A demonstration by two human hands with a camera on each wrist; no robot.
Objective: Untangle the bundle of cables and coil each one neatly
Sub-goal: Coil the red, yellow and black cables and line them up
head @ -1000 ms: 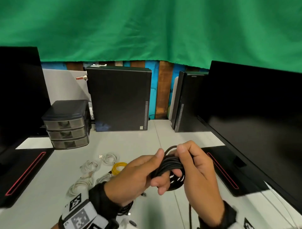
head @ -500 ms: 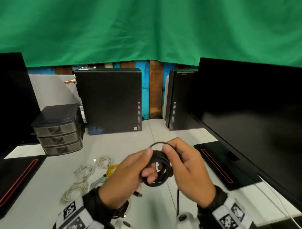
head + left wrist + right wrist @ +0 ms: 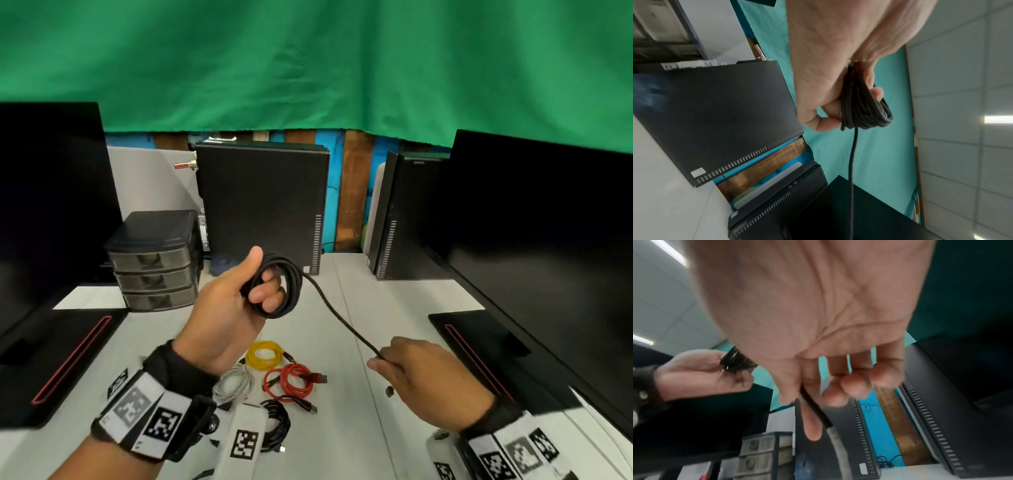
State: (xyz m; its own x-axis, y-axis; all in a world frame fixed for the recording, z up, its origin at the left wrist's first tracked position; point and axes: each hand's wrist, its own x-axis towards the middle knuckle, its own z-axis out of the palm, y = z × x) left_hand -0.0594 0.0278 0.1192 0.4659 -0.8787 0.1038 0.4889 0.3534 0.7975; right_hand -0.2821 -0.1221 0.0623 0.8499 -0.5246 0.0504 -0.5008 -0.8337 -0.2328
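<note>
The black cable (image 3: pixel 289 286) is coiled and held above the desk (image 3: pixel 376 308) by the left hand (image 3: pixel 226 308), fingers through the loops. Its free strand runs to the right hand (image 3: pixel 424 380), apparently pinched between thumb and fingers.

A green cloth (image 3: pixel 308 61) hangs behind a white desk (image 3: pixel 394 394), under a tiled ceiling (image 3: pixel 962 113) with strip lights (image 3: pixel 998 119).

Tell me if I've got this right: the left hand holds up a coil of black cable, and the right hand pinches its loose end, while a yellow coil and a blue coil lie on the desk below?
Nearly. There is no blue coil: the head view shows a red coil beside the yellow coil on the desk. The rest holds: the left hand grips the black cable coil, and the right hand pinches its free length.
</note>
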